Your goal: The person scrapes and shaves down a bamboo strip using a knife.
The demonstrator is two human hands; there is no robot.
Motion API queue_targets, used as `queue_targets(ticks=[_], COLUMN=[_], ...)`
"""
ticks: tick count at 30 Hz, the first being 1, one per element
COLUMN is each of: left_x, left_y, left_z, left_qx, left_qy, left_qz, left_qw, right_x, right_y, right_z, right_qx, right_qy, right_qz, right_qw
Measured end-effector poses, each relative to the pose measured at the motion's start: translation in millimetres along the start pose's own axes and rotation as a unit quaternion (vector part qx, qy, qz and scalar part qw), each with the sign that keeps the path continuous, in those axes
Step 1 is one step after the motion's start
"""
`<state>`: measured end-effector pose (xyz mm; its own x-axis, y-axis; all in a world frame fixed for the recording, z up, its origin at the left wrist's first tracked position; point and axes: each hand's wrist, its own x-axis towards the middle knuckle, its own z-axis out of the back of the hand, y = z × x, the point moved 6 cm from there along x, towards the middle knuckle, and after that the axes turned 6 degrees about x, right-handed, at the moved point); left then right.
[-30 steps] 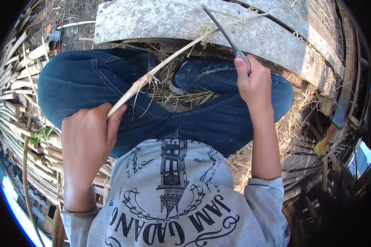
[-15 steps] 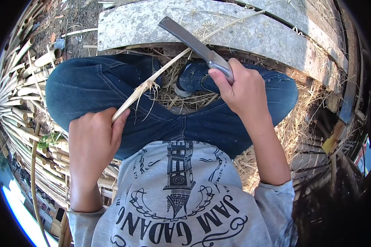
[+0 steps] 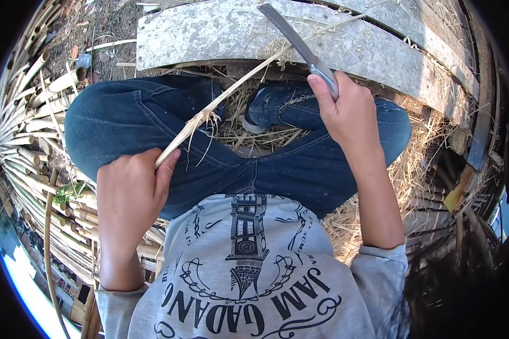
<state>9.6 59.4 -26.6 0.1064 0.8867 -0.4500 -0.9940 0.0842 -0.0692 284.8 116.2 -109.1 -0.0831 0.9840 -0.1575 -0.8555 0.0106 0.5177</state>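
Note:
A pale split bamboo strip (image 3: 230,92) runs from my left hand (image 3: 131,189) up and right onto a worn grey board (image 3: 209,31). My left hand is closed round its lower end. Frayed fibres (image 3: 202,117) hang from the strip above that hand. My right hand (image 3: 348,110) grips the handle of a long dark-bladed knife (image 3: 291,35). The blade points up and to the left and crosses over the strip above the board. Whether blade and strip touch, I cannot tell.
Bamboo poles (image 3: 34,164) are piled at the left. Thin shavings lie on the board, and straw-like scraps (image 3: 260,140) lie between my crossed legs (image 3: 124,127). More wooden planks (image 3: 441,53) stand at the upper right, with loose straw (image 3: 404,164) below them.
The knife first swung left and down with its flat side showing, then moved back up and right. My left hand and the strip shifted slightly right in view.

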Motion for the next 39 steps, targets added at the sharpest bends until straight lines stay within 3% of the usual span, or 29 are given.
queue_targets(ticks=[3,6,7,11,13,15,17,19,21,23,24,25,27,29,30,31,33,34,39], left_x=[2.0,2.2,2.0,2.4,3.4,2.6,2.6,4.4,6.5,4.8,4.4,3.5,4.2,6.0,6.2,6.1,7.4,5.9,6.1], left_y=[-3.5,-3.6,-2.0,-3.8,-8.6,-5.7,-4.7,-5.0,-6.2,-5.0,-6.1,-3.7,-2.9,-6.3,-5.2,-3.8,-4.7,-2.8,-6.0], left_z=[-1.5,-0.6,-1.7,-0.4,0.5,-1.4,-0.7,0.5,3.7,0.8,1.4,2.1,0.9,3.8,3.7,1.5,-0.4,-0.1,2.3], left_qx=[0.004,0.004,-0.009,0.017,0.018,0.022,0.038,0.010,0.019,0.014,0.023,0.031,0.018,0.022,0.013,0.004,-0.002,-0.004,0.011], left_qy=[0.007,0.012,0.026,0.009,-0.007,0.012,0.006,0.024,0.026,0.043,0.036,0.033,0.046,0.037,0.061,0.085,0.092,0.098,0.036], left_qz=[-0.006,0.002,0.017,-0.010,-0.024,-0.009,-0.002,0.001,-0.009,0.000,-0.004,0.002,-0.006,-0.020,0.004,0.028,0.028,0.034,-0.012], left_qw=[1.000,1.000,0.999,1.000,1.000,1.000,0.999,1.000,0.999,0.999,0.999,0.999,0.999,0.999,0.998,0.996,0.995,0.995,0.999], right_x=[-6.9,16.6,17.0,-9.9,-2.0,22.2,24.7,12.7,0.2,5.5,14.4,19.3,11.8,-4.6,-6.5,-0.8,19.4,23.0,-3.0], right_y=[6.3,-36.8,-31.8,14.3,3.7,-38.7,-36.8,-22.3,-4.2,-24.5,-49.4,-55.3,-34.9,-3.2,-5.2,-15.7,-62.6,-66.5,-18.4], right_z=[-7.8,6.9,5.0,-13.6,-5.5,8.8,8.8,0.6,-3.2,3.5,9.1,14.5,12.2,4.9,-0.1,1.1,14.0,15.1,0.7], right_qx=[-0.012,-0.008,-0.003,0.085,0.016,-0.004,-0.010,0.039,0.008,0.003,-0.003,-0.019,0.008,-0.005,0.020,0.017,-0.013,0.006,0.029], right_qy=[0.026,0.006,0.005,0.080,0.018,-0.035,-0.023,-0.006,0.032,-0.035,-0.038,-0.024,-0.022,0.008,0.024,0.022,-0.047,-0.031,0.042], right_qz=[0.043,-0.082,-0.078,0.050,0.082,-0.052,-0.030,-0.071,0.014,0.016,-0.072,-0.091,-0.080,0.051,0.064,0.059,-0.106,-0.107,0.012], right_qw=[0.999,0.997,0.997,0.992,0.996,0.998,0.999,0.997,0.999,0.999,0.997,0.995,0.997,0.999,0.997,0.998,0.993,0.994,0.999])
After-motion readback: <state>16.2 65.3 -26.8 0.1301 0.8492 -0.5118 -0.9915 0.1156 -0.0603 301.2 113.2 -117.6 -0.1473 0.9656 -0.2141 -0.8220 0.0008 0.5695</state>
